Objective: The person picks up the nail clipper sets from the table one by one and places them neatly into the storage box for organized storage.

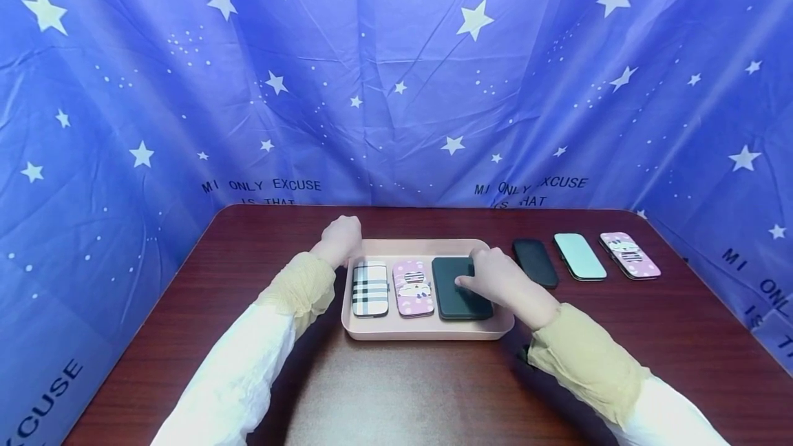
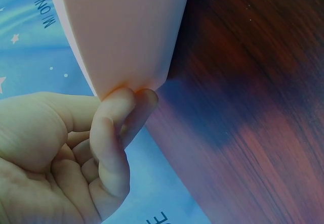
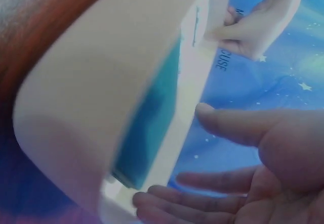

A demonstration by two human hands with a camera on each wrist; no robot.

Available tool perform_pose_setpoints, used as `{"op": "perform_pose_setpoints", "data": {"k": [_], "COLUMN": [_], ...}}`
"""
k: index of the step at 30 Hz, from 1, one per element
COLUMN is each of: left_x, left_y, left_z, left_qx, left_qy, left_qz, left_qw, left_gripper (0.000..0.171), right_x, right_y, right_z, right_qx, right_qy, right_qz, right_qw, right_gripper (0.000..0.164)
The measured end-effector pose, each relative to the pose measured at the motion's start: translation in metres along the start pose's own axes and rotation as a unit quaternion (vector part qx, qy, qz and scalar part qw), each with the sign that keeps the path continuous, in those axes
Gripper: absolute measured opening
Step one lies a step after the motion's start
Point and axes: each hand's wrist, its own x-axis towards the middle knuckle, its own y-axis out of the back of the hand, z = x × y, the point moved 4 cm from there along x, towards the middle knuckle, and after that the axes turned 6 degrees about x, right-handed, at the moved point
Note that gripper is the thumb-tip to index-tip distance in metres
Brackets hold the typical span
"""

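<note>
Pink tray (image 1: 427, 334) on brown table (image 1: 372, 391), pinched at its left end by the left hand (image 1: 341, 238), presumably for steadiness, with the right hand (image 1: 497, 277) loosely outstretched at the opposite end, contact unclear, and plaid case (image 1: 370, 289), patterned case (image 1: 414, 289) and dark green case (image 1: 460, 305) flat inside, likely to fit abreast.

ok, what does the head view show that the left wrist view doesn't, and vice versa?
Only head: the right hand at the tray's right end; the dark green case, checked case and a pink case inside; outside, a black case, a mint case and another pink case.
Only left wrist: the fingers of the left hand pinching the tray's edge.
Both: left hand, tray, table, starry cloth.
</note>
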Motion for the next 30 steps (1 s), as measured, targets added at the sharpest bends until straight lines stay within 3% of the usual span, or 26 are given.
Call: {"op": "perform_pose_setpoints", "data": {"k": [8, 17, 22, 30], "left_x": [-0.001, -0.002, 0.000, 0.002], "left_y": [0.000, 0.001, 0.001, 0.000], "left_z": [0.000, 0.000, 0.000, 0.000], "left_qx": [-0.005, 0.008, 0.005, 0.008], "left_qy": [-0.001, 0.002, 0.009, 0.005], "left_qz": [0.003, 0.007, -0.008, -0.007], "left_qw": [1.0000, 0.9999, 0.9999, 0.9999], "left_gripper": [0.021, 0.019, 0.021, 0.024], "right_x": [-0.008, -0.011, -0.008, -0.001], "right_y": [0.021, 0.040, 0.044, 0.043], "right_z": [-0.004, 0.004, 0.016, 0.041], "right_qx": [0.009, 0.037, 0.007, -0.003], "right_qy": [0.087, 0.182, 0.191, 0.158], "right_qz": [0.049, 0.125, 0.131, 0.116], "right_qw": [0.995, 0.975, 0.973, 0.981], "right_gripper": [0.053, 0.058, 0.062, 0.063]}}
